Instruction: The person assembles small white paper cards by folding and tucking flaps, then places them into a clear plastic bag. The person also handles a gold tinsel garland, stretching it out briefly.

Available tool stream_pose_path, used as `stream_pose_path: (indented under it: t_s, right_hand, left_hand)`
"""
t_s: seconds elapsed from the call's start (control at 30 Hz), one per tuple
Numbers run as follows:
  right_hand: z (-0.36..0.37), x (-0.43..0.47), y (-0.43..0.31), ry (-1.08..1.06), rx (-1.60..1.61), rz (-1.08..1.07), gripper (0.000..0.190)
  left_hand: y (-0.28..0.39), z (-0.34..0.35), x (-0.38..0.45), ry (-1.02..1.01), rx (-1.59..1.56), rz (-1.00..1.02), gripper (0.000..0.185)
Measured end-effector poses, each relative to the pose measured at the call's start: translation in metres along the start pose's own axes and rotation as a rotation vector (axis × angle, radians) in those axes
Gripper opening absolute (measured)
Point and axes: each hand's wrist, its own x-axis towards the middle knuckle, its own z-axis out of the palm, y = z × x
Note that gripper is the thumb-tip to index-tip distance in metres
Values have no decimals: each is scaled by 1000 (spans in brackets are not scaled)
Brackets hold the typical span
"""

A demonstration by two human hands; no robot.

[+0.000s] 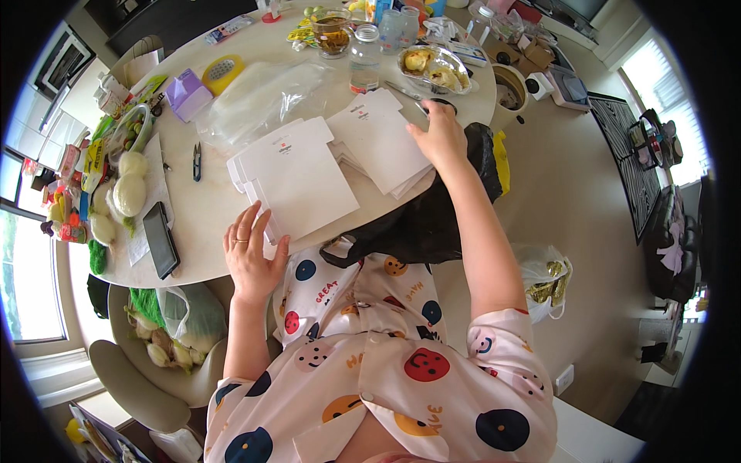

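Two stacks of flat white cardboard boxes lie side by side near the table's front edge, and both bear small printing. At the near left edge of the left stack [304, 179], my left hand [252, 254] rests with fingers apart and a ring on one finger. Over the right edge of the right stack [379, 142] is my right hand [443, 139], its fingers spread and nothing seen in its grasp. A round black object [444, 106] is partly hidden behind my right fingers. Beyond the stacks lies a clear plastic bag [260, 98]. A black plastic bag [405, 226] hangs below the table edge.
Left on the table [202, 231] are thread snips [197, 162], a phone [161, 240], yarn balls [130, 194] and a tape roll [223, 75]. At the back stand a glass jar [365, 58], a tea cup [331, 35] and a foil tray [434, 68] of food.
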Motion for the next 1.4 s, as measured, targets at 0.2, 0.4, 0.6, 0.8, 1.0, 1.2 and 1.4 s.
stream_pose_path:
  t_s: [0.2, 0.4, 0.6, 0.8, 1.0, 1.2, 1.4]
  right_hand:
    - [9, -65, -68, -393, 435, -66, 32]
    - [28, -90, -93, -447, 447, -83, 37]
    - [29, -95, -92, -423, 492, -47, 37]
    - [22, -104, -90, -342, 512, -94, 34]
    - [19, -96, -88, -282, 731, -58, 30]
    - [-42, -60, -112, -410, 453, -279, 22]
    - [-88, -48, -167, -238, -74, -784, 18]
  left_hand:
    - [-8, 9, -12, -18, -54, -64, 51]
    - [-8, 9, -14, -71, -24, -60, 50]
    - [-10, 7, -13, -103, -32, -69, 48]
    - [-11, 9, -16, -89, -51, -62, 47]
    - [-11, 7, -4, -7, -202, -73, 49]
    - [-37, -11, 56, 176, -379, -191, 71]
    - [-72, -11, 114, -19, -919, -193, 64]
